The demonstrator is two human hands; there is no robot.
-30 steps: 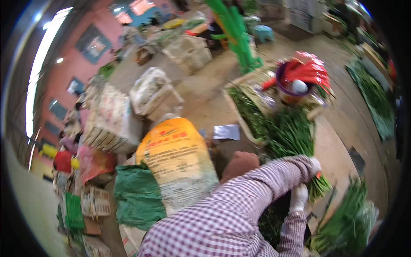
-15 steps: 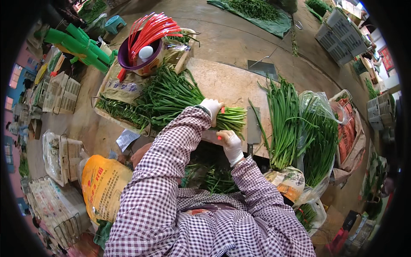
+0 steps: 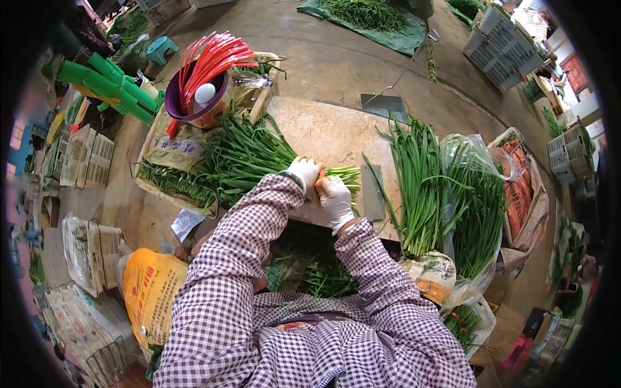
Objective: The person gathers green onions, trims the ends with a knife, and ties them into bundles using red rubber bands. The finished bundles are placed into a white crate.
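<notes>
A bundle of long, narrow-leaved greens (image 3: 252,155) lies across the pale board (image 3: 330,126), leaves to the left and trimmed pale stems to the right. My left hand (image 3: 305,171), in a white glove, is closed around the stem part. Right beside it, my gloved right hand (image 3: 335,197) has its fingers pinched on a red tie (image 3: 321,173) at the stems. Most of that tie is hidden behind the fingers. Just right of the stem ends, a cleaver (image 3: 372,194) rests flat on the board.
Loose greens (image 3: 424,187) cover the board's right end, beside a clear plastic bag (image 3: 479,220) full of more. At the far left, a purple bucket (image 3: 173,97) holds red strips (image 3: 210,61) and a white round object (image 3: 205,94). A yellow sack (image 3: 150,291) stands near left.
My right hand has moved up and left from below the stem ends, bringing the red tie against the bundle next to my left hand. The whole view has shifted slightly.
</notes>
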